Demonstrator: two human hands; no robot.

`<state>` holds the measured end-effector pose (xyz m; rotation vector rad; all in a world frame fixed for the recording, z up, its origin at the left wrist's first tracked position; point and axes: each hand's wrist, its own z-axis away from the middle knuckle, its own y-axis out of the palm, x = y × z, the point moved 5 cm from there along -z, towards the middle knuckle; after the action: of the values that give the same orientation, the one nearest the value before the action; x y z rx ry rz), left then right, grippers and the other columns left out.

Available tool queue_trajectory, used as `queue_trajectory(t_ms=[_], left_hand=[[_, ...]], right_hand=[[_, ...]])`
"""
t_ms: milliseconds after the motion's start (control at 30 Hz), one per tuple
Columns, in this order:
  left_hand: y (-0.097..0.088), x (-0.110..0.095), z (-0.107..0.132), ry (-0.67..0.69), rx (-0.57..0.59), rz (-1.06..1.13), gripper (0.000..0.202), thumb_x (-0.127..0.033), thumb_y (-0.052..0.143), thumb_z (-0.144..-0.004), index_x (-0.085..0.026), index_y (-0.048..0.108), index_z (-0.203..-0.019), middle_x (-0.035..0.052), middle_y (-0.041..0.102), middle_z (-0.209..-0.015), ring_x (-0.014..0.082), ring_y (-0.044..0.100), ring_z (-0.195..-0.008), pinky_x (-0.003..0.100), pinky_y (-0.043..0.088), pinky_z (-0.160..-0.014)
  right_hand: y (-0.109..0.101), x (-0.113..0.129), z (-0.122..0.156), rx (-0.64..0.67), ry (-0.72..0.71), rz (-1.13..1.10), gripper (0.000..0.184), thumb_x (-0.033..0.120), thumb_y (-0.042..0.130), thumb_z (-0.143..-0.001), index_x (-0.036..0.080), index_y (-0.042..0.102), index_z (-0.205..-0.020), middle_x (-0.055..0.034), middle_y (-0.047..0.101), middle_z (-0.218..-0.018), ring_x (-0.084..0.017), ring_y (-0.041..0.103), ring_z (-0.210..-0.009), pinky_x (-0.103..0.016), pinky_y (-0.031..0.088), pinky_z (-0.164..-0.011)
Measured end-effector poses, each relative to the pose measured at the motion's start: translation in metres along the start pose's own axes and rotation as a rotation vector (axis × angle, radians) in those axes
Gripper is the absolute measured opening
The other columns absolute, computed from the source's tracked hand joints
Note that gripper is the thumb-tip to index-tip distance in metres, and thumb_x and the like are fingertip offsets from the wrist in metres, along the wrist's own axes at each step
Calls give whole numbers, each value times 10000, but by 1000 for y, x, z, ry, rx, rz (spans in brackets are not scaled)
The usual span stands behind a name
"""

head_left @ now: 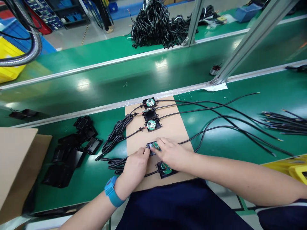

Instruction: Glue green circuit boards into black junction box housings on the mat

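Note:
Both my hands are at a small black plastic housing with a green circuit board in it, lying on a cardboard sheet. My left hand pinches its left end, where the cable enters. My right hand grips it from the right, the thumb pressing by the board; the fingers partly hide it. Just below, another housing with a round board lies near my right hand. Farther up the cardboard are two more filled housings and a black housing without a visible board. Black cables run from their sides.
Loose black housings and a coiled black cable bundle lie to the left, beside a cardboard box. Cut cables lie at right. A metal post rises from the rail; beyond it sits a cable heap.

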<state>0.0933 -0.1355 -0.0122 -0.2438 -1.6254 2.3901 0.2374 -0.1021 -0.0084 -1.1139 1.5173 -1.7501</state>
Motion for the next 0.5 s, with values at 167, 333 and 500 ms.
queue_trajectory(t_ms=[167, 333, 500], left_hand=[[0, 0, -1, 32, 32, -37, 352, 0, 370, -920, -164, 583, -1149, 103, 643, -1031, 222, 667, -790, 326, 530, -668], [-3, 5, 1, 65, -19, -20, 284, -7, 416, -913, -166, 601, -1059, 80, 634, -961, 211, 637, -781, 334, 541, -719], [-2, 5, 5, 122, -153, 18, 256, -24, 436, -919, -155, 611, -1052, 93, 614, -969, 237, 598, -881, 366, 542, -794]], right_hand=[[2, -3, -7, 56, 19, -33, 455, 245, 519, -967, 164, 580, -1410, -209, 543, -1278, -291, 561, -1087, -454, 495, -916], [5, -9, 1, 18, 16, -98, 430, 257, 492, -1011, 209, 561, -1433, -178, 543, -1327, -278, 542, -1192, -460, 467, -1015], [7, -12, 6, -44, 10, -77, 374, 274, 489, -1022, 121, 619, -1338, -202, 517, -1401, -283, 528, -1229, -462, 437, -1073]])
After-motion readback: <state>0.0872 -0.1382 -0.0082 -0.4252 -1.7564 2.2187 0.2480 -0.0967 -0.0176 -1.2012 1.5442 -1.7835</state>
